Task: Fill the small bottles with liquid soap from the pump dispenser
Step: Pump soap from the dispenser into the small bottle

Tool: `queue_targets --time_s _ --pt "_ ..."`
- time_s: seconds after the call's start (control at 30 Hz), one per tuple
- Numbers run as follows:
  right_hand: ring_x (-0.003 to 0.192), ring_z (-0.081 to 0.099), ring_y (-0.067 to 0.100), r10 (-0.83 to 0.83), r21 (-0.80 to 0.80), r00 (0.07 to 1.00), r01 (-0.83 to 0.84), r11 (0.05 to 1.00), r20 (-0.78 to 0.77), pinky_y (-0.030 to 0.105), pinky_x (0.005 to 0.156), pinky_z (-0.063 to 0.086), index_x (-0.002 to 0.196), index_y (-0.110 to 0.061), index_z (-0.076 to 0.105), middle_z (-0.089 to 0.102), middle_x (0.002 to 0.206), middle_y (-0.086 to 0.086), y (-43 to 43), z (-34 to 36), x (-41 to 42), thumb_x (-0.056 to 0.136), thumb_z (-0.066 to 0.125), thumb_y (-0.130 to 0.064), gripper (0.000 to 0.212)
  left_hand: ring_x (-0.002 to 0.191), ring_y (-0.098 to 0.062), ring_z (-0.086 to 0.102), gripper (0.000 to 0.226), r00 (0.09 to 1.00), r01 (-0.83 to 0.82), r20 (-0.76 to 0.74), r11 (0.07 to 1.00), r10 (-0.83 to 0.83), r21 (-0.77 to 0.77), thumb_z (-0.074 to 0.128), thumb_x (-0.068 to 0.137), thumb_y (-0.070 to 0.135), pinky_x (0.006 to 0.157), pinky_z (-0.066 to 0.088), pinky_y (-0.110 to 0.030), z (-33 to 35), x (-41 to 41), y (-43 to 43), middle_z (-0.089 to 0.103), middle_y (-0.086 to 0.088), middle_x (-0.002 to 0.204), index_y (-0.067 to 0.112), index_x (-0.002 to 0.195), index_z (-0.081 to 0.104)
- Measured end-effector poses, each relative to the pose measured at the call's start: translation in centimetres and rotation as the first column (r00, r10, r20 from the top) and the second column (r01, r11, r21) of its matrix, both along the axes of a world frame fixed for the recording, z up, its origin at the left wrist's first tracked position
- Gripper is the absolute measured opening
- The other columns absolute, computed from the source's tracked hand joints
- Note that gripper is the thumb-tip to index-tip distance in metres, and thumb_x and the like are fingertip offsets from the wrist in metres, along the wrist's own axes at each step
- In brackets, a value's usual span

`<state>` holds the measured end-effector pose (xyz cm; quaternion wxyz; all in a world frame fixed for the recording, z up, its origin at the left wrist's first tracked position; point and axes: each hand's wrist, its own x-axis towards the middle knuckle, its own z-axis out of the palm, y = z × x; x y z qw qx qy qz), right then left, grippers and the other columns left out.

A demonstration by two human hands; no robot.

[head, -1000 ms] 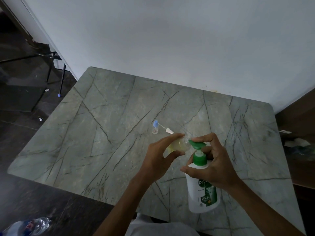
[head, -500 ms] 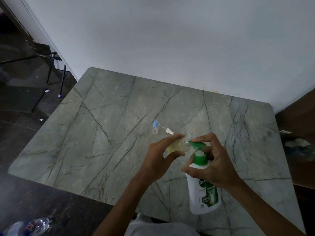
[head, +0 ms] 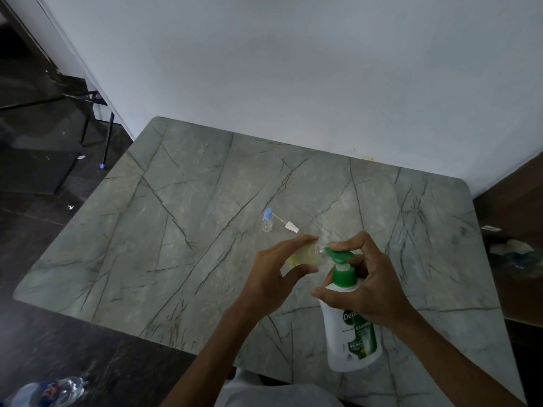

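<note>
A white pump dispenser (head: 351,342) with a green label and green pump head (head: 339,255) stands at the table's near right. My right hand (head: 365,284) wraps around its neck, with the fingers over the pump head. My left hand (head: 277,270) holds a small clear bottle (head: 308,255) tilted, its mouth at the green spout; yellowish liquid shows inside. Another small clear bottle (head: 267,220) with a blue cap stands further back on the table. A white spray cap with a thin tube (head: 289,226) lies beside it.
The grey marble-pattern table (head: 176,230) stands against a white wall. A dark chair frame (head: 88,113) stands on the floor at the left. A plastic water bottle (head: 44,392) lies on the floor at the lower left. Brown furniture (head: 517,230) with some items stands to the right.
Both hands stay in nearly the same place; the small bottle stays at the spout. The dispenser shifts very slightly under my right hand.
</note>
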<state>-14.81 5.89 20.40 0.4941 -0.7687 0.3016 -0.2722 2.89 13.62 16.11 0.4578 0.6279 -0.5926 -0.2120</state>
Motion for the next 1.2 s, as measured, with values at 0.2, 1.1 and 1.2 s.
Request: queue_targets --time_s 0.2,1.1,1.2 --pt "0.064 0.072 0.014 -0.001 0.046 1.000 0.000 0.999 0.011 0.025 0.059 0.057 0.102 -0.026 0.050 0.074 0.078 -0.002 0.08 0.09 -0.03 0.056 0.089 -0.032 0.061 0.104 0.017 0.053 0.047 1.000 0.009 0.025 1.000 -0.009 0.011 0.070 0.085 0.028 0.083 0.039 -0.001 -0.10 0.09 0.28 0.061 0.015 0.123 0.020 0.130 0.058" --pt "0.064 0.072 0.015 -0.003 0.048 1.000 0.002 0.999 0.014 0.028 0.060 0.058 0.105 -0.022 0.049 0.074 0.077 -0.001 0.71 0.36 -0.24 0.055 0.091 -0.026 0.065 0.101 0.004 0.061 0.049 1.000 0.011 -0.003 1.000 -0.011 0.012 0.074 0.083 0.022 0.083 0.042 -0.005 0.23 -0.41 0.64 0.066 0.009 0.120 0.021 0.129 0.058" --pt "0.066 0.072 0.014 0.019 0.024 1.000 -0.019 1.000 0.001 0.024 0.061 0.057 0.111 -0.019 0.047 0.074 0.077 -0.002 0.78 0.31 -0.34 0.055 0.091 -0.024 0.071 0.106 0.002 0.061 0.047 1.000 0.003 -0.023 1.000 -0.003 -0.006 0.070 0.084 0.029 0.088 0.044 -0.009 0.38 -0.48 0.55 0.065 0.010 0.122 0.021 0.129 0.057"
